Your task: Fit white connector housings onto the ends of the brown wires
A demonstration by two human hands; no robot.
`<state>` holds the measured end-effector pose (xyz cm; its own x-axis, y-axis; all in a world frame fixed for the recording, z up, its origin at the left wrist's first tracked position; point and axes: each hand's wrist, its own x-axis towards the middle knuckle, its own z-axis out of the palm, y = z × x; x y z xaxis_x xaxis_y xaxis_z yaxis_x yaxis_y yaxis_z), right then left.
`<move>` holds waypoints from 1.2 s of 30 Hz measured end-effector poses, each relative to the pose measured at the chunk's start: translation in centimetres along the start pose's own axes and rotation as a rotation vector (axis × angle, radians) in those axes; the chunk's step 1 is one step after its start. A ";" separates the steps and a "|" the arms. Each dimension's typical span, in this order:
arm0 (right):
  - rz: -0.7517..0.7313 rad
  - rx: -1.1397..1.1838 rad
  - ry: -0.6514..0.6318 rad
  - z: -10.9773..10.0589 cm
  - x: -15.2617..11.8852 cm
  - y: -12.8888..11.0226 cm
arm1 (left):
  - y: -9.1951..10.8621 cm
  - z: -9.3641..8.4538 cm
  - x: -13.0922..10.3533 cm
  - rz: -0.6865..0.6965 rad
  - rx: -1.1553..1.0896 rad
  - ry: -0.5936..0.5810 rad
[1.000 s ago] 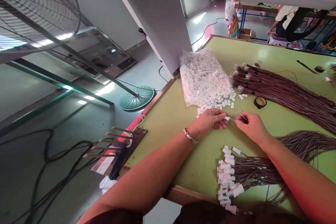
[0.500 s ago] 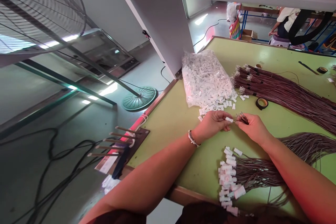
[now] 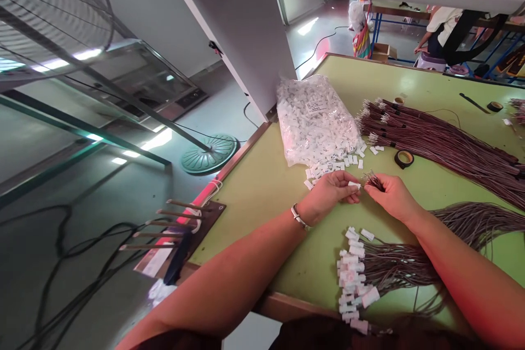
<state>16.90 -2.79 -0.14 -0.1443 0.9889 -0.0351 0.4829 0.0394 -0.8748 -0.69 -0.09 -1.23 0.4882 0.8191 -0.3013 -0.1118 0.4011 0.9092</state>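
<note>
My left hand (image 3: pixel 334 190) pinches a small white connector housing (image 3: pixel 354 185) between thumb and fingers. Close beside it, my right hand (image 3: pixel 391 192) is closed around a bundle of dark wires (image 3: pixel 375 180) whose metal-tipped ends stick out toward the housing. Whether a wire tip sits inside the housing is too small to tell. Below my hands lies a group of dark wires (image 3: pixel 397 265) with white connectors (image 3: pixel 351 273) on their ends. Past my left hand, loose white housings (image 3: pixel 328 167) are scattered at the mouth of a clear plastic bag (image 3: pixel 315 120) full of them.
Thick wire bundles (image 3: pixel 443 147) lie across the green table (image 3: pixel 246 197), near a roll of black tape (image 3: pixel 404 159). A rack with wooden pegs (image 3: pixel 192 229) stands on the left edge. A large fan (image 3: pixel 49 16) is at far left. Another person (image 3: pixel 445 27) sits in the background.
The whole view has shifted slightly, moving the scene left and a little up. Both hands keep their holds, the connector housing and wire tips still close together.
</note>
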 end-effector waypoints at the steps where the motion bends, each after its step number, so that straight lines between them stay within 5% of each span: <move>1: -0.013 -0.017 -0.007 0.1 0.0 0.0 | 0.0 0.0 0.0 0.003 0.000 -0.003; 13: -0.059 -0.018 -0.041 0.5 0.4 0.8 | 0.1 1.0 0.2 0.006 0.147 0.006; 16: 0.011 0.080 0.015 0.0 0.8 1.4 | 0.7 0.6 -0.4 0.026 0.479 -0.002; 21: 0.212 0.380 0.213 -0.4 1.6 1.7 | 2.0 -0.3 -0.9 0.251 1.084 -0.120; 26: 0.230 0.420 0.203 -0.2 1.7 1.3 | 3.3 0.6 2.5 0.367 1.349 0.240; 31: 0.171 0.334 0.267 -0.3 1.5 1.5 | 3.2 2.8 6.1 0.248 1.576 0.241; 36: 0.141 0.296 0.298 -0.4 1.7 1.7 | 2.6 2.5 5.9 0.271 1.626 0.206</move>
<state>17.79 -1.03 -1.50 0.1815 0.9815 -0.0609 0.2056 -0.0984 -0.9737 4.05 4.79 0.02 0.4769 0.8790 -0.0046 0.8561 -0.4633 0.2290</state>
